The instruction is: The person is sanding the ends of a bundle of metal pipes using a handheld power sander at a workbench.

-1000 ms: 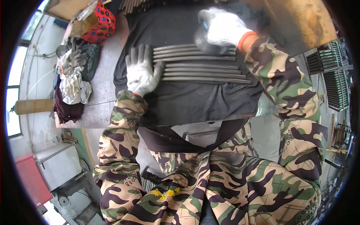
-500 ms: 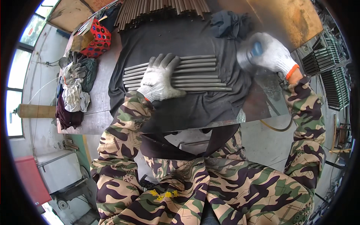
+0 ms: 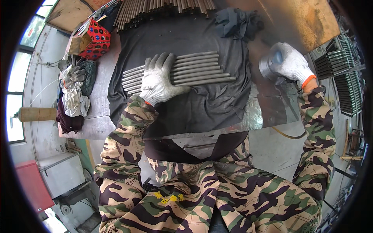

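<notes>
Head view, and the left hand [image 3: 158, 79] was seen gloved in white, laid flat and open, fingers spread across a row of grey metal rods [image 3: 202, 69]. The rods were lined up side by side on a dark cloth [image 3: 202, 105] spread over the steel table [image 3: 89, 128]. Off to the side, the right hand [image 3: 290, 62], also gloved, was closed around a round grey tool [image 3: 267, 66], held well clear of the rods, above the table's far side. Stiff and smooth those rods were judged to be, light singly but prone to rolling; pressing down across the middle of the row was reckoned the surest hold. More rods [image 3: 163, 7] were stacked at the far edge, rags [image 3: 74, 93] heaped at the left.
</notes>
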The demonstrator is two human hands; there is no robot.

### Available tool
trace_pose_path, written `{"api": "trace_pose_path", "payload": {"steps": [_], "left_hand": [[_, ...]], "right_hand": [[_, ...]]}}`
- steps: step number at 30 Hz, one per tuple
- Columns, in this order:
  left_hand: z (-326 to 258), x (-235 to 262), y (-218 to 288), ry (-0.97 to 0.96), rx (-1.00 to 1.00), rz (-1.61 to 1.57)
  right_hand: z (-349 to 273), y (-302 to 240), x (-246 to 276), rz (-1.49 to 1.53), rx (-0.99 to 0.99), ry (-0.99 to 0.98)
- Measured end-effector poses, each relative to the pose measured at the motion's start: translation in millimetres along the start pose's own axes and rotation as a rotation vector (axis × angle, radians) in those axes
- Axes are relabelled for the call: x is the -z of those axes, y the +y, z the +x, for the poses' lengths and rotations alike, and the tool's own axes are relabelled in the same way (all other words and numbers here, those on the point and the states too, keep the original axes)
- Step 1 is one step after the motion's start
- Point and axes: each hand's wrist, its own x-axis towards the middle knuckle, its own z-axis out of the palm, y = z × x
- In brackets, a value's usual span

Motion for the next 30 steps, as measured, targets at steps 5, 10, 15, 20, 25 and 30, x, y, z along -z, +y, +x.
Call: {"api": "trace_pose_path", "payload": {"steps": [5,10,15,20,25,30], "left_hand": [[-16,16,-28,-0.059,0.049,0.06],[-45,27,-88,-0.083,0.241,0.019],[-59,18,-89,-0.059,0.204,-0.022],[-62,15,-87,0.026,0.153,0.03],[-58,23,-69,0.066,0.087,0.003],[-69,21,-68,0.049,0.157,0.016]], "right_hand": [[-9,-11,-21,-0.017,0.429,0.65],[-16,-89,-68,0.521,0.638,0.421],[18,-124,-123,0.497,0.527,0.352],[27,-136,-116,0.872,0.396,0.222],[28,-125,-118,0.507,0.487,0.273],[47,-103,-62,0.654,0.442,0.101]]}}
